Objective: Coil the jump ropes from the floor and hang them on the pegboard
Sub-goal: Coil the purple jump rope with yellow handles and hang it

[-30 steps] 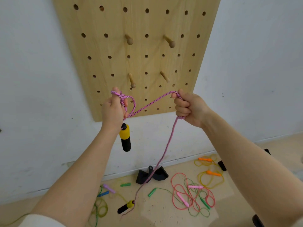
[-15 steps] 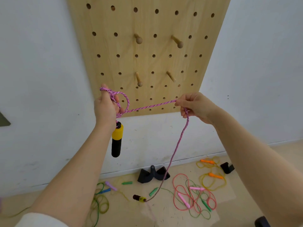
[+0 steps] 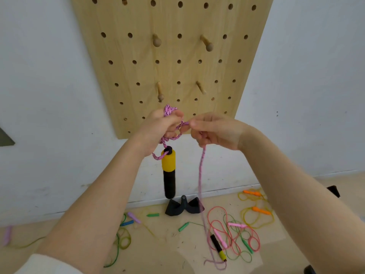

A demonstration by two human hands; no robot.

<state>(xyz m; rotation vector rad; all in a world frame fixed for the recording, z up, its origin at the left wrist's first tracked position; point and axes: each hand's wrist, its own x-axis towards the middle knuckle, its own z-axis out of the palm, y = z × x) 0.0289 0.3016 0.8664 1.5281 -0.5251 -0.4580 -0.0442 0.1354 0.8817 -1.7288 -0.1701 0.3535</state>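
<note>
Wall [image 3: 308,80]: white, plain, a few small dark specks on the right.
Floor [image 3: 173,254]: pale, light brown, faintly scuffed.
Black object [image 3: 184,207]: dark, two-lobed, with a short central stub; sits on the floor against the wall's foot.
Second black object [image 3: 333,191]: small, at the right edge, partly hidden.
Grey shape [image 3: 5,138]: triangular, at the far left edge of the wall.

A white wall [image 3: 49,80] fills most of the view, scuffed near its base, where a pale skirting [image 3: 227,191] meets a light wooden floor [image 3: 177,244]. A grey wedge [image 3: 6,138] shows at the left edge. The light is soft and even, with faint shadows.
</note>
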